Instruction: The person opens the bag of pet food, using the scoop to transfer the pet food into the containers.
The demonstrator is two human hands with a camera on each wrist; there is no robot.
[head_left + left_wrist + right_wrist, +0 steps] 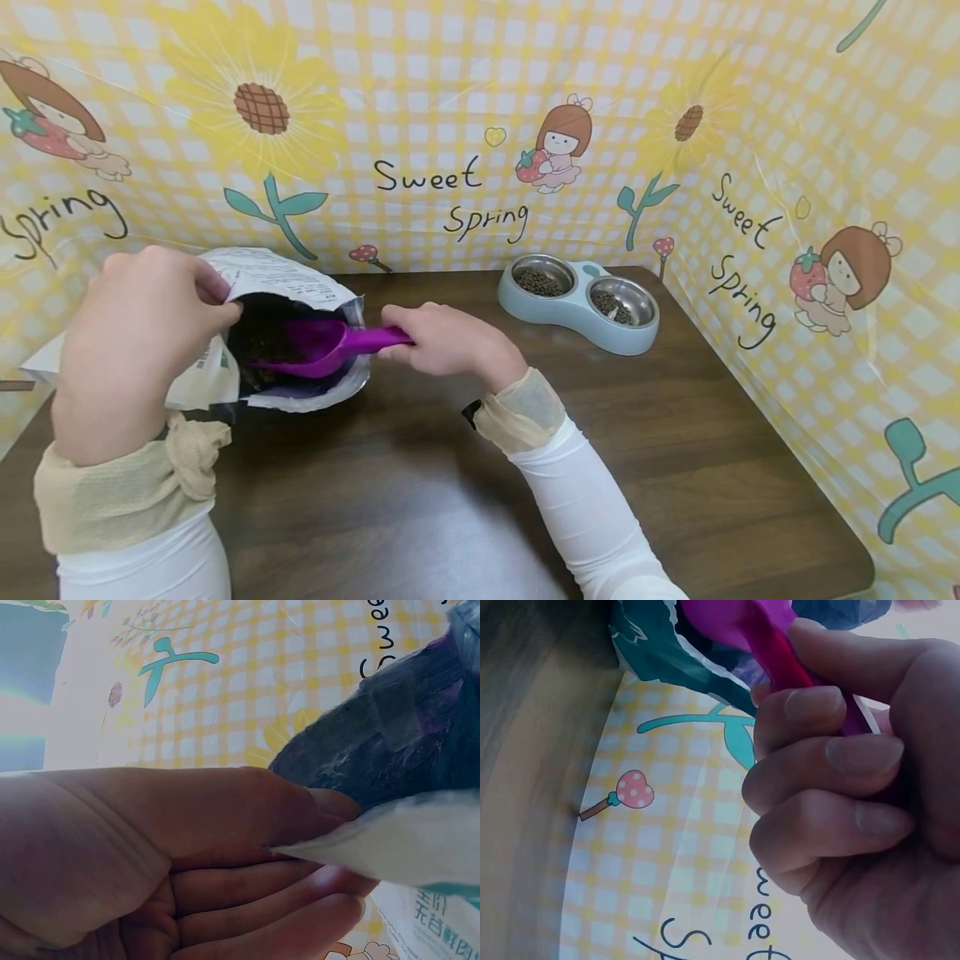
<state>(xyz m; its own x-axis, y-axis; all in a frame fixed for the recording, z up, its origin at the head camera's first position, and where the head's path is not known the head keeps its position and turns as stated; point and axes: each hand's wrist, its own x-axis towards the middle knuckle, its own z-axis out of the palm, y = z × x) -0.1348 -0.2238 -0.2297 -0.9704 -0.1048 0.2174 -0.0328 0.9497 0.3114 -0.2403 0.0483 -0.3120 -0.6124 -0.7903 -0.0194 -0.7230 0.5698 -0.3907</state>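
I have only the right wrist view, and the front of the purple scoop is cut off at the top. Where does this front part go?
Observer: In the head view, the front of the purple scoop is inside the open mouth of the bag.
Operator: Thank you. Is something holding the bag?
Observer: Yes, the left grip pinches its rim.
Operator: And what else is on the table?
Observer: To the right of the bag stands a pale blue feeder with two metal bowls.
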